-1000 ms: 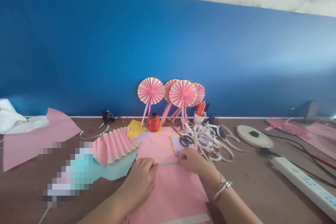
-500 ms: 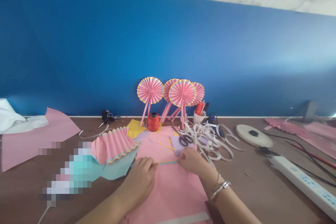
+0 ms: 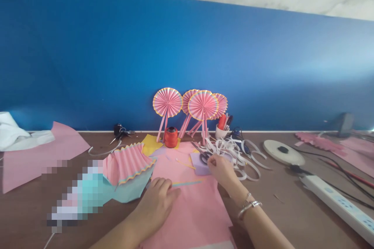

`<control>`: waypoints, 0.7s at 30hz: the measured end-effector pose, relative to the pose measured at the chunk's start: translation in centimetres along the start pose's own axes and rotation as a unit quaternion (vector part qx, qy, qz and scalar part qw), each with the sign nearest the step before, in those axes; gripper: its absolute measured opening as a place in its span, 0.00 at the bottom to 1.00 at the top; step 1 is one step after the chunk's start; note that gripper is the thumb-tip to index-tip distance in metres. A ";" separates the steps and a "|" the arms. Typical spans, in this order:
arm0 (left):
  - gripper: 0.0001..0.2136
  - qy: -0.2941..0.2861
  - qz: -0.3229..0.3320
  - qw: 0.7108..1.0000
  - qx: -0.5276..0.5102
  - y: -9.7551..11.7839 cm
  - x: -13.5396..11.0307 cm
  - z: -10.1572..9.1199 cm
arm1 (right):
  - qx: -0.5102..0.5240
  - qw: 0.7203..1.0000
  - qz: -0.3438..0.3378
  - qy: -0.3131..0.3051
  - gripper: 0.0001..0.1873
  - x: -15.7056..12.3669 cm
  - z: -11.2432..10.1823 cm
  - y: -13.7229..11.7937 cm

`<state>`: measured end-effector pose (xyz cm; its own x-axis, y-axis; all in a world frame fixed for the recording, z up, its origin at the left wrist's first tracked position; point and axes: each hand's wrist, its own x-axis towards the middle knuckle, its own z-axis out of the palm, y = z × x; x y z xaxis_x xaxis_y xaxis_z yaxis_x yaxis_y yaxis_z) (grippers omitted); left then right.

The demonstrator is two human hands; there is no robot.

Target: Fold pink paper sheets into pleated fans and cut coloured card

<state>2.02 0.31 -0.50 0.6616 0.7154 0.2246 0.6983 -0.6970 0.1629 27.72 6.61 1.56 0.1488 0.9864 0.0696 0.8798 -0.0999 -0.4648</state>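
My left hand [image 3: 154, 202] lies flat on a large pink paper sheet [image 3: 193, 218], its fingers apart and holding nothing. A thin teal and yellow paper strip [image 3: 187, 183] rests on the sheet just right of those fingers. My right hand [image 3: 220, 171] is over a lilac paper square [image 3: 198, 165], touching or nearly touching the black handles of a pair of scissors [image 3: 205, 158]. Its fingertips hide part of the handles, so I cannot tell whether it grips them. A pleated pink paper fan [image 3: 127, 163] lies left of my left hand, on teal paper [image 3: 134, 186].
Several pink paper rosette fans on sticks [image 3: 187, 105] lean against a blue wall behind a red thread spool [image 3: 171, 137]. A heap of white paper strips [image 3: 228, 153] lies right of the scissors. Farther right are a round white disc [image 3: 283, 151] and a white power strip [image 3: 336, 206].
My right hand has moved up and to the right, off the thin strip and over to the scissors. My left hand has flattened slightly, and the strip now lies free on the sheet.
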 end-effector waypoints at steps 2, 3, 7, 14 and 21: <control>0.15 0.004 0.003 1.000 -0.004 0.0 -0.1 0.0 | 0.018 1.000 -0.015 0.008 0.11 0.3 0.4 0.4; 0.15 0.007 0.005 1.000 -0.008 0.0 -0.2 0.0 | 0.029 0.999 -0.034 0.015 0.12 0.4 0.7 0.6; 0.15 0.013 0.014 0.999 -0.037 -0.3 -0.3 0.0 | 0.083 0.987 -0.138 0.020 0.15 0.8 1.7 1.4; 0.12 0.050 -0.148 0.986 0.050 -2.6 -0.3 -1.6 | 0.059 0.990 -0.124 0.009 0.12 0.5 1.7 1.0; 0.16 -0.098 -0.264 0.956 0.081 -3.3 -1.2 -4.3 | -0.055 0.988 -0.129 0.066 0.17 0.8 2.0 1.7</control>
<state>-2.28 1.54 2.83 0.2331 0.9719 -0.0338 0.9716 -0.2313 0.0493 28.48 7.49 -0.94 -0.0348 0.9560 0.2912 0.9387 0.1312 -0.3188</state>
